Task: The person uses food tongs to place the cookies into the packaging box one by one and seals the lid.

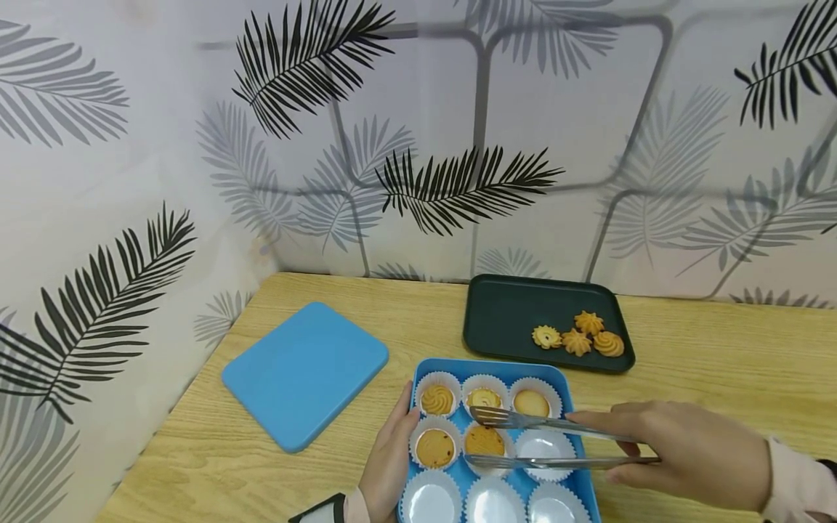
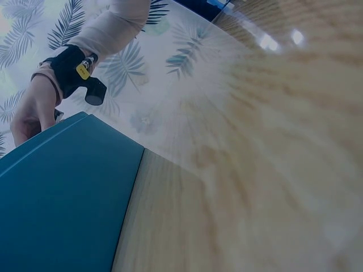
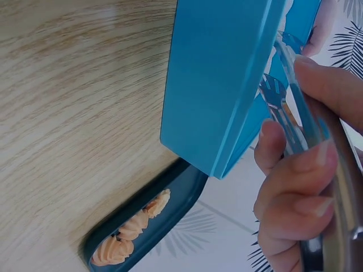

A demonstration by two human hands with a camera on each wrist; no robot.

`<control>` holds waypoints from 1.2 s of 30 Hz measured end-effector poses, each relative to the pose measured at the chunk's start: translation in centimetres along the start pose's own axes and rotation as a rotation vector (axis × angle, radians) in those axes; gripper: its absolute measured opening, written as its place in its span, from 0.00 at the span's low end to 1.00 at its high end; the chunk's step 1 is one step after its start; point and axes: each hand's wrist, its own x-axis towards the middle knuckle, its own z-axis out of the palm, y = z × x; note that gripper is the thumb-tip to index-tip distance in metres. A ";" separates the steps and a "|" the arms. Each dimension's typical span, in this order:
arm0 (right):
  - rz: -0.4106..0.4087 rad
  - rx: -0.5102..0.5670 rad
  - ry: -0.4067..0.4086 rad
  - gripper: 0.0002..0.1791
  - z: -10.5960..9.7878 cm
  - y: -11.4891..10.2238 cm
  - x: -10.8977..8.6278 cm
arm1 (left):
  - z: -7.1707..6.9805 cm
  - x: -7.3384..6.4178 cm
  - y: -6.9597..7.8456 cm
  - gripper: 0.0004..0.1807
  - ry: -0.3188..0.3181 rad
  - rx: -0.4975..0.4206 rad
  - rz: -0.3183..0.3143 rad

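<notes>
Cookie (image 1: 484, 441) at the centre of the work: it sits in the middle paper cup (image 1: 492, 471) of the blue box (image 1: 510, 367), with the tips of a metal pair of tongs (image 1: 591, 463) on either side of it. The right hand (image 1: 693, 454) grasps those tongs, its fingers (image 3: 300, 170) wrapped along the handles in the right wrist view. Whether the tips press on the cookie or stand just off it, I cannot tell from the head view.

The left hand (image 1: 390, 452) grips the left wall of the box, thumb at the rim and fingers outside, apparently to steady it.

Around the middle cup, the three cups of the back row and the one at its left each hold a cookie. The cup at its right (image 1: 544, 447) shows none, nor do the visible parts of the three front cups (image 1: 495, 501).

Behind the box lies a dark tray (image 1: 503, 316) with four cookies (image 1: 577, 342) grouped toward its right end; a flat blue lid (image 1: 304, 378) rests on the worktop (image 1: 196, 465) to the left.

I judge the step in hand to be seating this cookie in its cup. The next move would call for easing the tips apart and lifting them straight up, without dragging the thin cup or knocking the flower-shaped cookie (image 1: 484, 397) just behind, close to the upper tip.
</notes>
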 end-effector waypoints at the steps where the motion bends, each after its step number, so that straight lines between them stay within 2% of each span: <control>1: 0.000 -0.006 0.001 0.33 0.1 0.0 0.0 | 0.0 0.0 0.0 0.32 0.000 -0.003 -0.003; 13: 0.024 -0.086 0.025 0.32 0.1 -0.5 -0.1 | 0.2 -0.2 0.1 0.32 0.001 -0.035 -0.026; 19: 0.022 -0.072 0.020 0.33 0.2 -0.4 -0.1 | 0.1 -0.2 0.0 0.32 -0.003 -0.047 -0.025; 25: 0.021 -0.077 0.017 0.33 0.4 -0.2 -0.1 | 0.1 -0.2 0.0 0.32 -0.016 -0.075 -0.050; 36: -0.030 -0.029 0.043 0.34 -0.3 0.2 -0.6 | 0.1 -0.2 0.0 0.32 -0.027 -0.098 -0.063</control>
